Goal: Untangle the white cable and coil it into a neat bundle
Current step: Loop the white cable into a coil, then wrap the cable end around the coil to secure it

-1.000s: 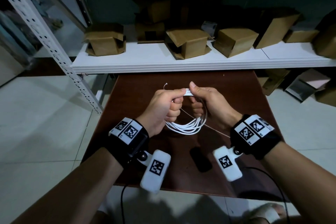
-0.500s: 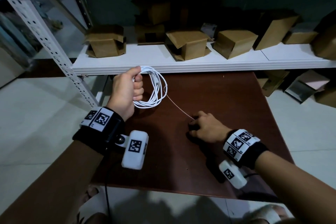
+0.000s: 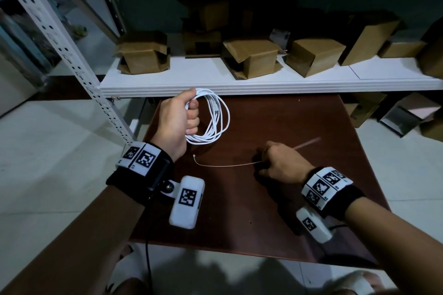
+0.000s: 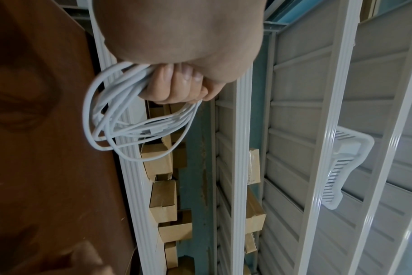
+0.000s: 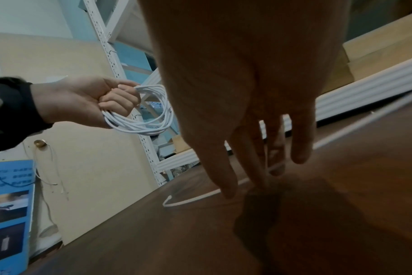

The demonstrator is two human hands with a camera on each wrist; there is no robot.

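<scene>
Cable [image 3: 217,117], white, is already gathered into several loose loops that hang from the left hand [image 3: 176,122], above the far left corner of the brown table [image 3: 299,199]. The left hand's fingers curl round the top of the loops in a full fist; the left wrist view shows one connector lying among the strands. The loops are uneven in size and are not bound.

A thin tie wire [image 3: 223,165] lies on the table between the two hands, apart from the coil. The right hand [image 3: 282,163] rests low on the table with its fingertips [image 5: 228,191] on one end of this wire. Whether they pinch it or only press on it cannot be told.

Step in hand, by judgement: coiling is done, and securing is starting. The next move calls for lifting the wire clear of the table, bringing it to the coil and wrapping it round the gathered strands beside the left fist, while that grip holds the loops together.
</scene>
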